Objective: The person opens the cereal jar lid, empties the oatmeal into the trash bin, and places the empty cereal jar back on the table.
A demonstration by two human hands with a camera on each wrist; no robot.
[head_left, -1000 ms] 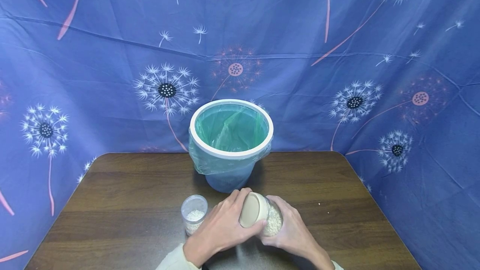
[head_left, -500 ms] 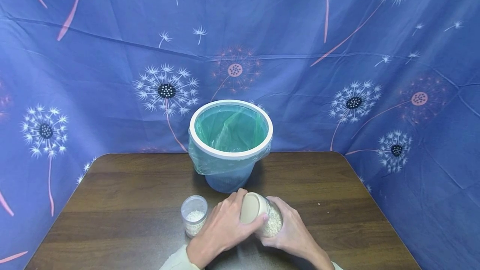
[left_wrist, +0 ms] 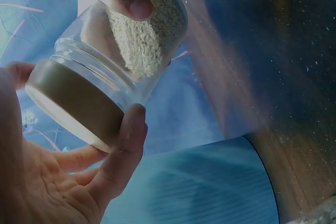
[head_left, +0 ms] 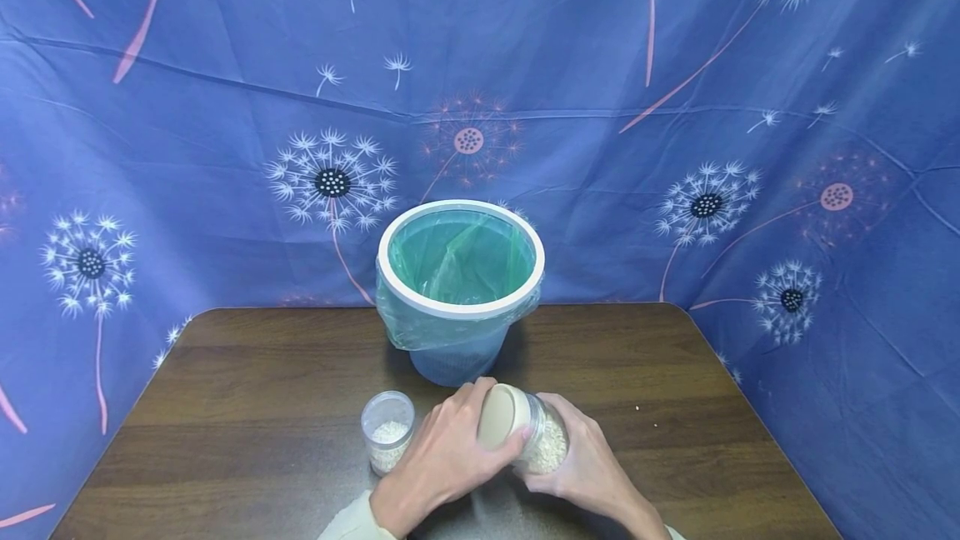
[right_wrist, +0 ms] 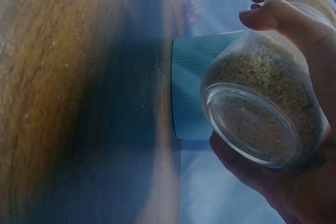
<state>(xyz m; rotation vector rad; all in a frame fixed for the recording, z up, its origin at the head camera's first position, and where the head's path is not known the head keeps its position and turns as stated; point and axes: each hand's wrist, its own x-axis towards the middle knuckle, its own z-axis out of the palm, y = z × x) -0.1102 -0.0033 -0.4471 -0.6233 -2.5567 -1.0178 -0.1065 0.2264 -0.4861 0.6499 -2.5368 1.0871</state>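
A clear jar [head_left: 550,442] of pale, oat-like flakes is held tilted above the table, its beige lid [head_left: 498,419] facing left. My left hand [head_left: 450,448] grips the lid, with thumb and fingers at its rim. The body of the jar is gripped by my right hand [head_left: 592,469]. In the left wrist view, ridges of the clear neck [left_wrist: 97,64] show just beyond the edge of the lid [left_wrist: 79,100], and the flakes are heaped toward the base. The right wrist view shows the round glass bottom of the jar [right_wrist: 252,124].
Left of my left hand stands an open clear container [head_left: 387,423] partly filled with white flakes. A blue bin [head_left: 457,357] with a white rim and green liner stands behind the hands. A few white specks lie on the wooden table [head_left: 675,373]. Patterned blue cloth [head_left: 570,40] hangs around it.
The jar's neck shows more beside the lid, as a slightly wider gap between the lid and the flakes. My left thumb has shifted slightly along the lid's edge. The bin and container stay put.
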